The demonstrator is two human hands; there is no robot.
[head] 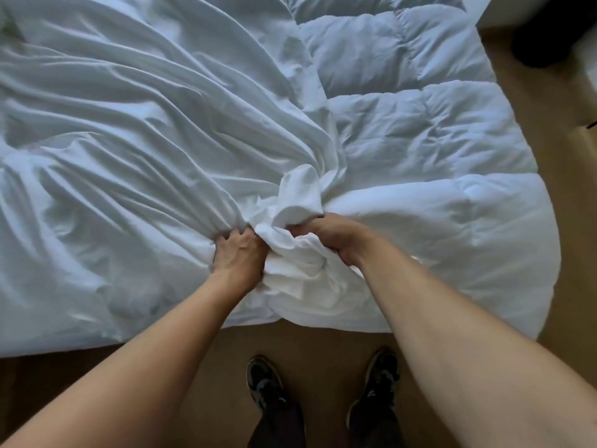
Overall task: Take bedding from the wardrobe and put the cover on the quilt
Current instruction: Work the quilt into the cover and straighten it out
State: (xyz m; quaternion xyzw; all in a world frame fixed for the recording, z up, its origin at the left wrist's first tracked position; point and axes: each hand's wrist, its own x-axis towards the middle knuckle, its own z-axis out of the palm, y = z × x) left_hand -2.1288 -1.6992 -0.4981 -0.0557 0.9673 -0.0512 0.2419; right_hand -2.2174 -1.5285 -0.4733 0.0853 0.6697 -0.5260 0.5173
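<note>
Cover (129,140): white, heavily creased, spread over left part of bed, folds converging toward hands.

Left hand (237,253): fingers curled tight, dug into gathered cover folds near near edge; fingertips buried in cloth.

Between hands: bunched white wad of cover, raised knot above it.

Right hand (326,236): fingers curled, gripping same wad from right; fingertips hidden in cloth.

Quilt (420,124): puffy, stitched squares, bare on right side, cover lapping its left part.

Near edge just ahead of shoes (265,383). Brown floor (549,221) strip along quilt's right edge; dark object (549,37) far right corner.
</note>
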